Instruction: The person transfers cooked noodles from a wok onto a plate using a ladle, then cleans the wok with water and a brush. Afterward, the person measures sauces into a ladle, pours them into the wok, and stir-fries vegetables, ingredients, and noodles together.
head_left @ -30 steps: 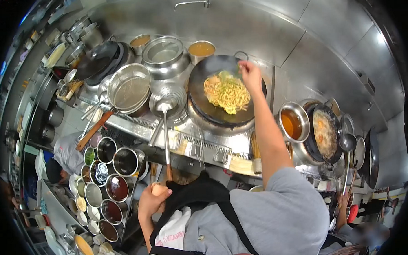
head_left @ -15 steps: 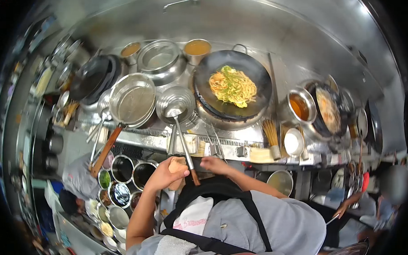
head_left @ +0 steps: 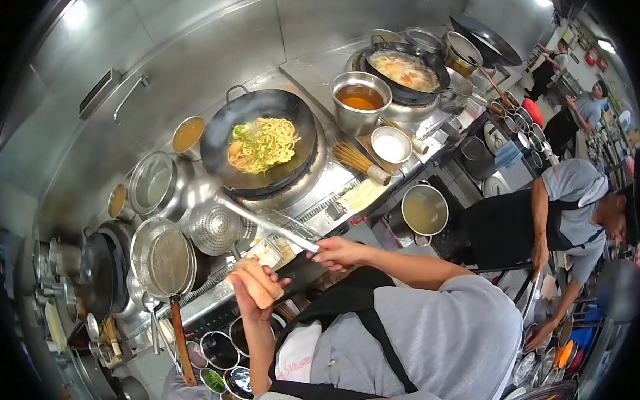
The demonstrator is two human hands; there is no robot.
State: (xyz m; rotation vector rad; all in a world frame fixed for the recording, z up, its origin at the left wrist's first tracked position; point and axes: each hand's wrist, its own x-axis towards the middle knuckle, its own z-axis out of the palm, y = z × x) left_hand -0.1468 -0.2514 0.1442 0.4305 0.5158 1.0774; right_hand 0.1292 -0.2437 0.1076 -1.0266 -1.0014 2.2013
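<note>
A folded tan cloth (head_left: 257,282) is in my left hand (head_left: 247,301), its fingers wrapped round it, near the counter's front edge. Just to the right, my right hand (head_left: 338,254) grips the handle of a long metal ladle (head_left: 270,226). The ladle's bowl lies over the counter between the wok and a perforated strainer (head_left: 215,228). Noodles with shredded greens (head_left: 263,145) sit in the black wok (head_left: 216,151) on the burner, away from both hands.
A pot of amber liquid (head_left: 361,98) and a bubbling wok (head_left: 403,71) stand at the back right. Bamboo brushes (head_left: 361,162) and a bowl of white contents (head_left: 391,144) are nearer. A co-worker (head_left: 577,198) leans over containers at right. Sauce pots (head_left: 219,350) stand lower left.
The view has swung toward the right. My right hand came back from above the wok and took hold of the ladle, which is now lifted off the strainer. My left hand still holds the cloth.
</note>
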